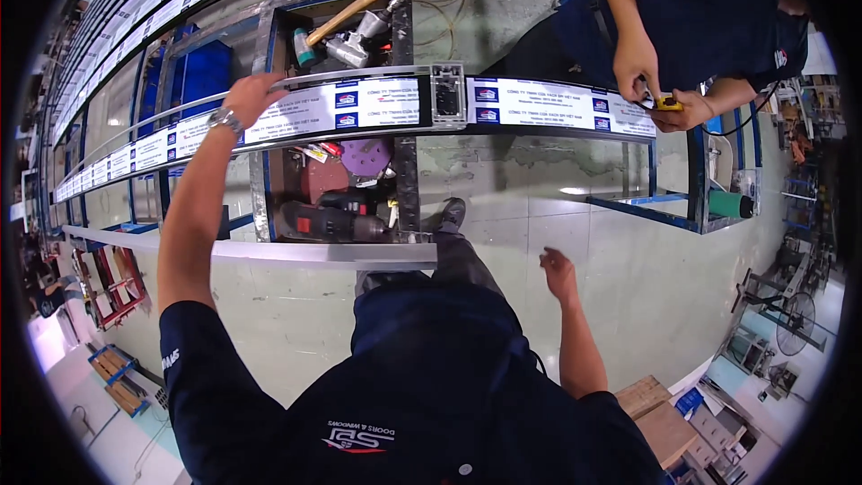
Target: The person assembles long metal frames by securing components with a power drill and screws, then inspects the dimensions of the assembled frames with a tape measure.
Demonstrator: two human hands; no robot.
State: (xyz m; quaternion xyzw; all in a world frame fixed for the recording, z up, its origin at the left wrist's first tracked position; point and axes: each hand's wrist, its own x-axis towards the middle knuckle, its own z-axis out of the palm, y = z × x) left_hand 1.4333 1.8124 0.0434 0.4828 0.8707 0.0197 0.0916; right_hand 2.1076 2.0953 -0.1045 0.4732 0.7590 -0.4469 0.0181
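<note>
Head view: L hand (pixel 248 102) at the strip (pixel 359 73), R hand (pixel 558 271) free in air

From where I stand, the two hands are well apart. L hand, w/ a watch (pixel 228 120) on its wrist, touches the thin strip, fingers bent over it; if they really grip, I cannot tell. The strip runs along the far edge of the printed rail (pixel 384 102), up to the clear block (pixel 447 95). R hand hangs over the floor, fingers loosely bent, nothing seen in it.

On the near side, a silver bar (pixel 332 252) lies approx. parallel to the rail. Beneath the rail is a tool box (pixel 407 184): hammer (pixel 356 11) & air tool (pixel 350 48) on the far side, drill (pixel 328 222), purple disc (pixel 366 157) & red disc (pixel 323 178) on the near side.

At the rail's right end, a co-worker's hands (pixel 636 63) hold a yellow tape (pixel 667 103). Nr. there is also a green roll (pixel 725 204).
</note>
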